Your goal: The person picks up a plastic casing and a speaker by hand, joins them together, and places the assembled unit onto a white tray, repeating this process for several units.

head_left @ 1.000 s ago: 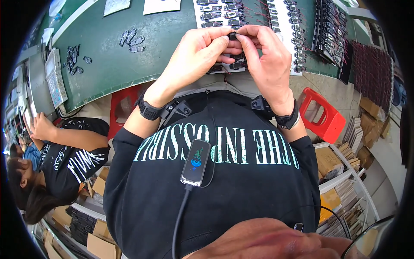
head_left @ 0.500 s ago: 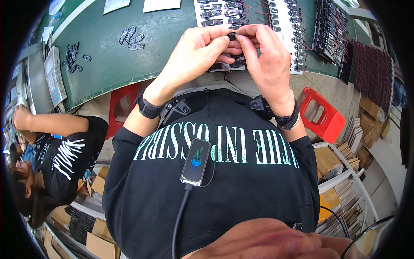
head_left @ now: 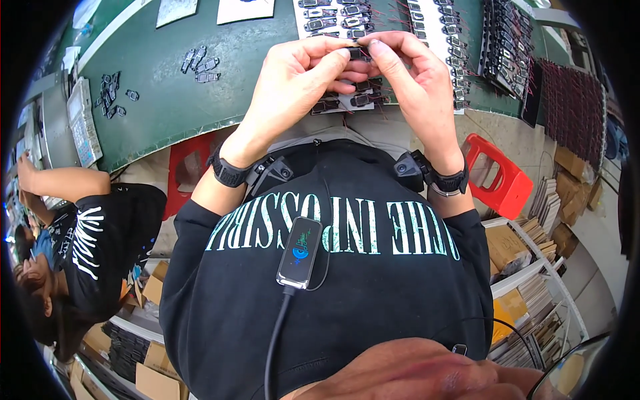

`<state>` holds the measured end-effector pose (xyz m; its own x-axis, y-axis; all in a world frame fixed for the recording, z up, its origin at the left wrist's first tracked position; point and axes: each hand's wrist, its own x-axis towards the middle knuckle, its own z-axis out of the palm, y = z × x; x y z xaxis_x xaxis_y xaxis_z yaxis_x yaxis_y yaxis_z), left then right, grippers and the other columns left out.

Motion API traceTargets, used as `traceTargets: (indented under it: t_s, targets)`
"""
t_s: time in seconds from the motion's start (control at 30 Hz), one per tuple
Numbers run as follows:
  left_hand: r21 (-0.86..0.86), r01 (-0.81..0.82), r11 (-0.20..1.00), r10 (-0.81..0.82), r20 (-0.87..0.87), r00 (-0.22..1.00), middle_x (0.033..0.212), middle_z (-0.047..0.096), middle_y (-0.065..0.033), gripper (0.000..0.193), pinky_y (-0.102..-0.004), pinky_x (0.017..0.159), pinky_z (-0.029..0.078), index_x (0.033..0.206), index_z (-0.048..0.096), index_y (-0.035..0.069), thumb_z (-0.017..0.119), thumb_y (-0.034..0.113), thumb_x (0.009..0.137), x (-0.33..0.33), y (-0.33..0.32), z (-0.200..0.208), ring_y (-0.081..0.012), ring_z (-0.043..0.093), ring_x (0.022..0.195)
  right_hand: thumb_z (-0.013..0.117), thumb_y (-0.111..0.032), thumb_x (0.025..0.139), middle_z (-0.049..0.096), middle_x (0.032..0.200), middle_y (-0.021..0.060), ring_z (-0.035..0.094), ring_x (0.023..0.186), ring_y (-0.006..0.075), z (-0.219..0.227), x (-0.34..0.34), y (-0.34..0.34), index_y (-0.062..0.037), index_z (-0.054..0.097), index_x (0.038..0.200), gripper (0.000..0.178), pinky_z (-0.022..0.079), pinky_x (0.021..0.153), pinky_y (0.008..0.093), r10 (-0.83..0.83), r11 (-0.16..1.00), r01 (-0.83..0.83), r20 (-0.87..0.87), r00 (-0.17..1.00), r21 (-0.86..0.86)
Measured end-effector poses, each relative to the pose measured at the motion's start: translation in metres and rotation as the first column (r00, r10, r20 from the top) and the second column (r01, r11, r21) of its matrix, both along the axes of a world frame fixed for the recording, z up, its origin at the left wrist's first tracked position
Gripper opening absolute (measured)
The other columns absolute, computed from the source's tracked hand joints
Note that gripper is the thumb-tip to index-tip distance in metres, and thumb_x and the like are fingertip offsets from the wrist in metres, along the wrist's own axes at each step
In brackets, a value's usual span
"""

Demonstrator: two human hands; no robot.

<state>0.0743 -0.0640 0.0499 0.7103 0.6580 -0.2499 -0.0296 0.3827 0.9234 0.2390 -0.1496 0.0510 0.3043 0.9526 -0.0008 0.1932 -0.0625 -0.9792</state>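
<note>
Over the near edge of the green table, both hands meet around a small black part (head_left: 359, 53) that looks like a speaker module. My left hand (head_left: 293, 83) pinches it between thumb and fingers from the left. On the other side, my right hand (head_left: 417, 77) has its thumb and index finger closed at the part's right end. Fingers cover much of it, so its details are hard to see. Beneath and beyond the hands lies a white board (head_left: 305, 30) carrying rows of similar black modules (head_left: 320, 24) with thin red wires.
Loose black pieces lie in a middle group (head_left: 200, 65) and a left group (head_left: 110, 93). More wired modules fill a white strip (head_left: 443, 57) and a dark rack (head_left: 507, 50) rightward. Red stools (head_left: 497, 177) stand below the table. Another person (head_left: 100, 227) sits at left.
The right thumb and index finger have shifted up and opened out slightly along the part, showing more of it. The left hand stays nearly in place. The neighbouring person's arm has moved left.
</note>
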Motion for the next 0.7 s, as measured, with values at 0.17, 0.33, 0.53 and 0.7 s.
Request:
traceTargets:
  t_s: [0.17, 0.33, 0.53, 0.7]
  targets:
    - [0.128, -0.021, 0.991, 0.022, -0.003, 1.0, 0.098, 0.071, -0.0146, 0.022, -0.0274, 0.079, 0.059, 0.115, 0.059, -0.006, 0.053, 0.01, 0.101, 0.003, -0.005, 0.0, -0.0188, 0.071, 0.094, 0.065, -0.012, 0.094, 0.069, 0.094, 0.0048, 0.064, 0.086, 0.0092, -0.006, 0.002, 0.003, 0.0014, 0.068, 0.103, 0.016, 0.052, 0.077, 0.024, -0.002, 0.999, 0.01, -0.136, 0.991, 0.054]
    - [0.09, 0.001, 0.996, -0.002, 0.013, 1.0, 0.106, 0.07, -0.0149, 0.024, -0.0277, 0.083, 0.058, 0.119, 0.059, -0.002, 0.049, 0.014, 0.104, 0.001, -0.005, -0.003, -0.0205, 0.071, 0.099, 0.064, -0.011, 0.096, 0.067, 0.099, 0.003, 0.062, 0.091, 0.0083, -0.009, 0.009, 0.003, 0.0005, 0.065, 0.108, 0.017, 0.052, 0.082, 0.0232, 0.058, 0.998, -0.064, -0.204, 0.977, -0.025]
    - [-0.027, 0.041, 0.999, -0.041, 0.011, 0.999, 0.105, 0.07, -0.0164, 0.026, -0.0288, 0.083, 0.059, 0.116, 0.058, -0.003, 0.049, 0.018, 0.104, -0.001, 0.001, -0.002, -0.0216, 0.071, 0.099, 0.062, -0.009, 0.096, 0.065, 0.102, 0.0028, 0.061, 0.094, 0.0082, -0.015, 0.008, 0.003, 0.0004, 0.063, 0.11, 0.016, 0.05, 0.084, 0.0225, 0.072, 0.997, -0.075, -0.117, 0.991, -0.024]
    - [-0.037, 0.046, 0.998, -0.047, -0.019, 0.999, 0.105, 0.07, -0.0167, 0.025, -0.0285, 0.081, 0.059, 0.114, 0.058, -0.002, 0.051, 0.019, 0.103, -0.001, 0.002, -0.003, -0.0213, 0.071, 0.097, 0.06, -0.008, 0.097, 0.064, 0.107, 0.0038, 0.061, 0.094, 0.0086, -0.012, -0.001, 0.007, 0.0001, 0.06, 0.114, 0.018, 0.049, 0.085, 0.0222, 0.068, 0.997, -0.067, -0.036, 0.997, 0.028]
